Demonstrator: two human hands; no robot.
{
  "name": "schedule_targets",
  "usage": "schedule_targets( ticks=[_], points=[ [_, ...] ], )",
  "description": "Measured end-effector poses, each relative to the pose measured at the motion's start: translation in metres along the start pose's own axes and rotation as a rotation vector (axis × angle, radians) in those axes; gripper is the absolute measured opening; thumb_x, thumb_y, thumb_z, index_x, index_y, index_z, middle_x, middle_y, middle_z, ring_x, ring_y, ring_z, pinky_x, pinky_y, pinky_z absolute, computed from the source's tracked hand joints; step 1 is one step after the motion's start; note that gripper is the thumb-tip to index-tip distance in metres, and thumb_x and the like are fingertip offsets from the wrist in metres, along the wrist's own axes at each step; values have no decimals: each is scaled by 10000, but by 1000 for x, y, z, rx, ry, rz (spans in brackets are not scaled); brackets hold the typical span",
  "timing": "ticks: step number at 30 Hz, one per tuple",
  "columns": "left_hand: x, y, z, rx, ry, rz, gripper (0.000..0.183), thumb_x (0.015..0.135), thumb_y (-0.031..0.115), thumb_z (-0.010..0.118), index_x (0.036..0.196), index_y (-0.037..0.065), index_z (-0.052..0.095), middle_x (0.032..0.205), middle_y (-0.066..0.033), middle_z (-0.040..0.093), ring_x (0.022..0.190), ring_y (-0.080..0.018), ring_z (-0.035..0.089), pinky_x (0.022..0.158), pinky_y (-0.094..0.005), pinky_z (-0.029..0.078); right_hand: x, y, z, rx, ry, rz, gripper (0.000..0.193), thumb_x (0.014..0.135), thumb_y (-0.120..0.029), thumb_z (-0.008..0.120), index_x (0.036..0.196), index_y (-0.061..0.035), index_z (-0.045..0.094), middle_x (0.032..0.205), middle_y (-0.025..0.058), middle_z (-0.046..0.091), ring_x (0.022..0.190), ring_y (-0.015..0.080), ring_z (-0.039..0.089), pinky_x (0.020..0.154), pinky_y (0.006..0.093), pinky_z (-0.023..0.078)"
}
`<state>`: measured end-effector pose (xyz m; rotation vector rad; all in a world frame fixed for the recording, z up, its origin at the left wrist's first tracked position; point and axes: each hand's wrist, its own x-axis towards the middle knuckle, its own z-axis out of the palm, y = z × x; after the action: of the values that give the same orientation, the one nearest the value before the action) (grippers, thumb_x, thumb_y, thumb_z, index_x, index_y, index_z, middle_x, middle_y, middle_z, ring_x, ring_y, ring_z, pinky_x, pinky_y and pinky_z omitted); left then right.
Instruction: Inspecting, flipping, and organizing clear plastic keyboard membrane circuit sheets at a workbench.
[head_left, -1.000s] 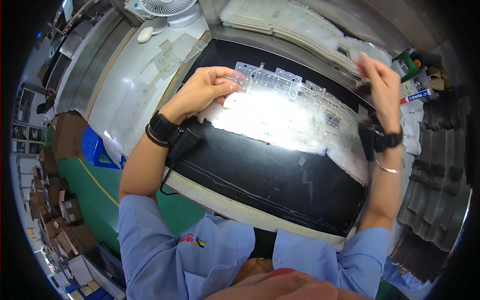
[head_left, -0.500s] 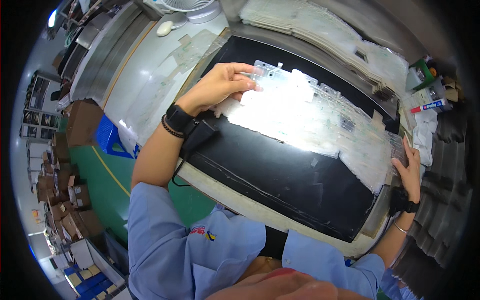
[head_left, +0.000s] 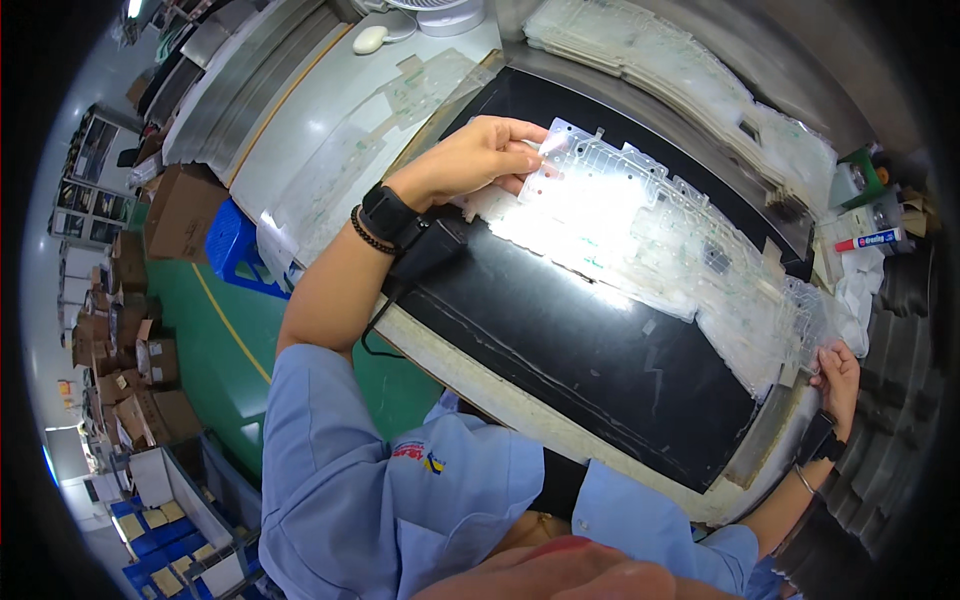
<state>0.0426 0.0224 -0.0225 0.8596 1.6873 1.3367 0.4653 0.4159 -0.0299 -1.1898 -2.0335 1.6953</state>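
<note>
Clear circuit film stretched between both hands over a black-topped bench

Far left: cardboard boxes (head_left: 130,370), piled along a green floor (head_left: 235,325) with a yellow line. Blue plastic basket (head_left: 238,250) by the edge of a white side table (head_left: 310,125). On that table, translucent sheets (head_left: 400,100); at its back, a white oval object (head_left: 370,40) beside the white fan (head_left: 445,18), cut off by the frame.

Left hand (head_left: 468,165): thumb and fingers pinching the left end of the clear circuit film (head_left: 690,218). Film runs across the middle, above a pile of similar sheets (head_left: 738,350) on the black work surface (head_left: 590,345); strong glare washes out its left part. Metal wall behind, with a stack of translucent sheets (head_left: 680,85) along it.

Right hand (head_left: 838,378): fingertips gripping the film's right end, past the black surface's edge.

Far right: green container (head_left: 862,172), red-and-blue marker (head_left: 868,240), crumpled white plastic (head_left: 858,295), dark ridged stacks (head_left: 905,320), blurry toward the rim.
</note>
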Motion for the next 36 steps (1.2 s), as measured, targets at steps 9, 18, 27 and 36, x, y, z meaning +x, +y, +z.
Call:
schedule_targets(
  ticks=[9,18,27,36],
  points=[
    [-6,13,-1,-35,14,57,350,860,129,508,1191,21,477,947,-99,621,686,-40,565,614,-151,468,-4,-10,13,102,-43,-63,175,891,-146,476,975,-8,545,783,22,557,656,60,526,554,175,464],
    [-6,6,-9,-24,64,109,366,863,140,503,1197,-1,460,979,-107,604,721,-63,576,610,-150,460,-4,-18,19,154,55,-216,269,876,-104,501,1103,38,519,762,-4,540,623,43,491,548,173,429],
    [-4,12,-6,-17,86,109,369,870,148,494,1216,26,452,949,-72,608,745,-63,576,623,-157,452,-9,-26,26,301,160,-277,262,862,-87,521,1098,28,528,889,34,594,721,66,544,628,193,458],
    [6,0,-28,-109,190,165,365,880,121,480,1225,12,429,964,-62,599,733,-46,543,635,-172,462,-18,-33,53,220,53,-254,289,852,-75,527,1125,20,519,781,-3,544,662,58,493,599,177,410]
  ],
)
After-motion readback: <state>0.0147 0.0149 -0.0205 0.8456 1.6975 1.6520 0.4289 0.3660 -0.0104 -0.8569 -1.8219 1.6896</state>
